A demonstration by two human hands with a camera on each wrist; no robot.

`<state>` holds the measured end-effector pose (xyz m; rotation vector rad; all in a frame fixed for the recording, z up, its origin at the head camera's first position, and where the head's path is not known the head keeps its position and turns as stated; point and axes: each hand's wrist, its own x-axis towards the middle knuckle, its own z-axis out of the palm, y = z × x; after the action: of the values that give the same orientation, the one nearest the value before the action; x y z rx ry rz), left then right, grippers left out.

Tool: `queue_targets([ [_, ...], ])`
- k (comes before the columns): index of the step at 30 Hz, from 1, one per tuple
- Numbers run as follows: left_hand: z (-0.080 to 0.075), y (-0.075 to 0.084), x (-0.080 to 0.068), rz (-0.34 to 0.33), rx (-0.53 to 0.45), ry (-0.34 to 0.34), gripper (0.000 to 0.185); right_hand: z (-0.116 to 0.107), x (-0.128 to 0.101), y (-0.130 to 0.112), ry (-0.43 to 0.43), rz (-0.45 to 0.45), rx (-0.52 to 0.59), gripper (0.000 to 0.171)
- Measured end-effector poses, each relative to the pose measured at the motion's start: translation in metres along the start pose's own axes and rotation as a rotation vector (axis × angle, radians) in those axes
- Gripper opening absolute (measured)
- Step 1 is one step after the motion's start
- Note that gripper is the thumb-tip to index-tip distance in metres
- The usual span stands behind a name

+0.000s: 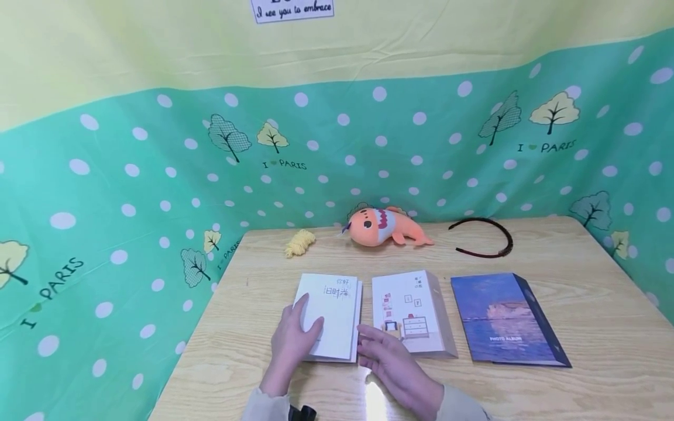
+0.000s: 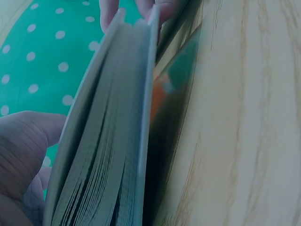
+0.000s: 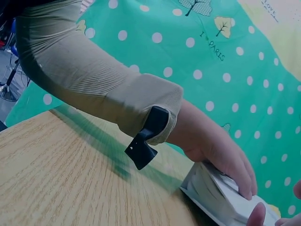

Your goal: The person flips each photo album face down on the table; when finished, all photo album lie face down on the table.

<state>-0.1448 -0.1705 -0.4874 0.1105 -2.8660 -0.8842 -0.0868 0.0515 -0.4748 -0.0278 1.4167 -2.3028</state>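
A thick white album (image 1: 333, 321) with Chinese lettering lies on the table in the head view. My left hand (image 1: 296, 330) rests over its left side, thumb and forefinger spread on the cover; its other fingers are hidden. My right hand (image 1: 392, 362) is at the album's right edge with loosely bent fingers, palm turned inward. In the left wrist view the album's page edges (image 2: 101, 136) face the camera, with right-hand fingertips (image 2: 109, 12) at the far corner. Left-hand fingers also lie across the white cover (image 3: 233, 190) in the right wrist view.
To the right stand a white illustrated album (image 1: 392, 298) and a blue photo album (image 1: 492, 318). Behind them are a yellow yarn bundle (image 1: 300, 242), an orange plush toy (image 1: 371, 228) and a dark headband (image 1: 509, 240). A green dotted curtain (image 1: 316, 193) hangs along the table's back edge.
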Motion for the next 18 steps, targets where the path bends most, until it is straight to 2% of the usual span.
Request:
queue_targets([
  [10, 0.002, 0.000, -0.002, -0.022, -0.086, -0.040, 0.076, 0.002, 0.001, -0.008, 0.043, -0.002, -0.013, 0.062],
  [18, 0.004, 0.008, -0.008, 0.048, -0.125, -0.066, 0.076, 0.001, -0.002, -0.015, 0.046, -0.013, -0.019, 0.069],
])
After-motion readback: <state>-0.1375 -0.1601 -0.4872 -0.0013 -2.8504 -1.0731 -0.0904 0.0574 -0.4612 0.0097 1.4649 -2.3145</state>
